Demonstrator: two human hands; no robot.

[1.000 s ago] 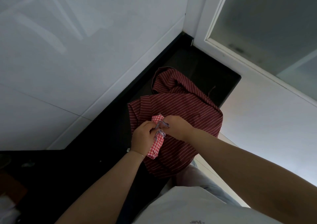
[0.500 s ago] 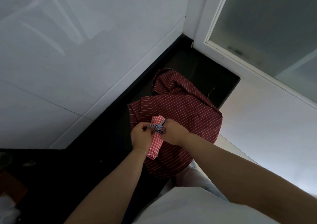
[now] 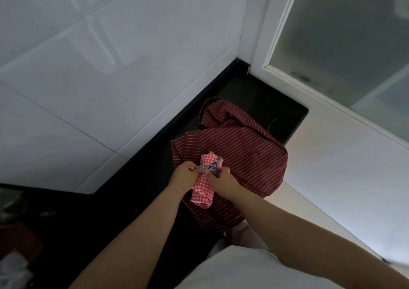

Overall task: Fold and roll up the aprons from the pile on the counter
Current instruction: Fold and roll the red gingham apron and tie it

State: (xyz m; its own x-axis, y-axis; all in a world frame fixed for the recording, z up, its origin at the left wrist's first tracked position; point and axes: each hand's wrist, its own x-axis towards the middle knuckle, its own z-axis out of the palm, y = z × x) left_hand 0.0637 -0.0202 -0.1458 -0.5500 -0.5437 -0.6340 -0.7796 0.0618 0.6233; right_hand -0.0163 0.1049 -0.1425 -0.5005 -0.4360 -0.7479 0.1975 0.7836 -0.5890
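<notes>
Red gingham apron roll (image 3: 203, 188) lying on the dark red striped apron (image 3: 243, 156) heaped on the black counter (image 3: 141, 178), my left hand (image 3: 184, 173) and my right hand (image 3: 223, 179) each pinching an end of the striped tie (image 3: 208, 166) stretched across the roll, white tiled wall (image 3: 99, 78) behind

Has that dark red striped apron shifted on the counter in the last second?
No. The striped apron lies in the same spot against the counter's far corner.

- the striped strap's (image 3: 208, 167) ends vanish inside both hands;
- dim shapes (image 3: 13, 202) at the left edge too dark to identify;
- both forearms cut by the bottom edge
</notes>
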